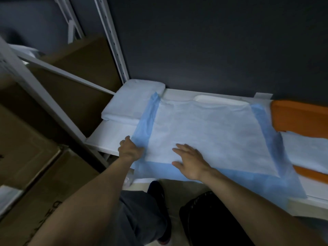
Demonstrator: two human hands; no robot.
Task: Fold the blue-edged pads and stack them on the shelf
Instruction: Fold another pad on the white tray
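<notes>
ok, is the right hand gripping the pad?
No, the right hand lies flat on the pad, fingers straight; the left hand grips its blue edge.

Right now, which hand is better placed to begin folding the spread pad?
Probably left: the left hand grips the blue side edge of the pad; the right hand lies flat on it.

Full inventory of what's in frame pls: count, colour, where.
spread pad: 1, white with blue edges, flat on shelf, centre
folded pads: count unclear, pale, back left of shelf
shelf: 1, white, against dark wall
orange item: count unclear, orange, right end of shelf
cardboard boxes: several, brown, left racks
black bag: 1, black, floor below
left hand: 1, grips pad's left blue edge
right hand: 1, flat on pad
</notes>
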